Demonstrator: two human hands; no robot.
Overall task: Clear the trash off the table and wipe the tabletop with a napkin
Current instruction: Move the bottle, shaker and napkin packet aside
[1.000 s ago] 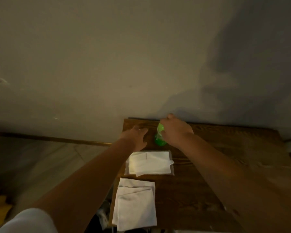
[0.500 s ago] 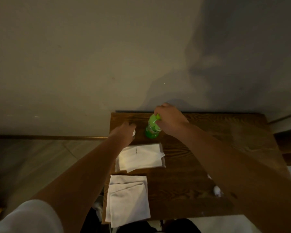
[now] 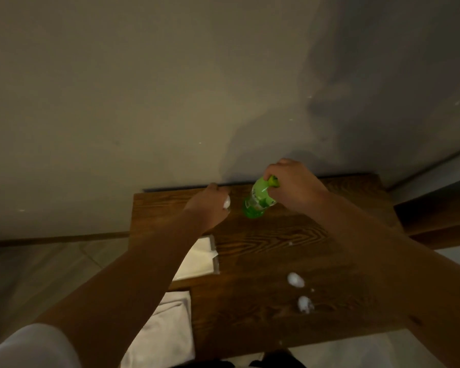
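Observation:
A green plastic bottle point(image 3: 258, 201) stands tilted near the far edge of the dark wooden table point(image 3: 271, 245). My right hand point(image 3: 294, 185) grips it by the neck and cap. My left hand point(image 3: 209, 208) is closed around a small white crumpled scrap point(image 3: 227, 202) just left of the bottle. Two white crumpled bits of trash point(image 3: 295, 279) point(image 3: 305, 304) lie on the table's near right part. A pack of white napkins point(image 3: 199, 261) in clear wrap lies under my left forearm.
A folded white cloth point(image 3: 168, 330) hangs over the table's near left corner. The wall point(image 3: 170, 88) runs right behind the table. Floor point(image 3: 37, 274) lies to the left, and a dark wooden piece point(image 3: 436, 216) stands to the right.
My right hand lifted and tilted the green bottle. My left hand closed on the white scrap beside it. The view shifted, so two white trash bits now show at the near right.

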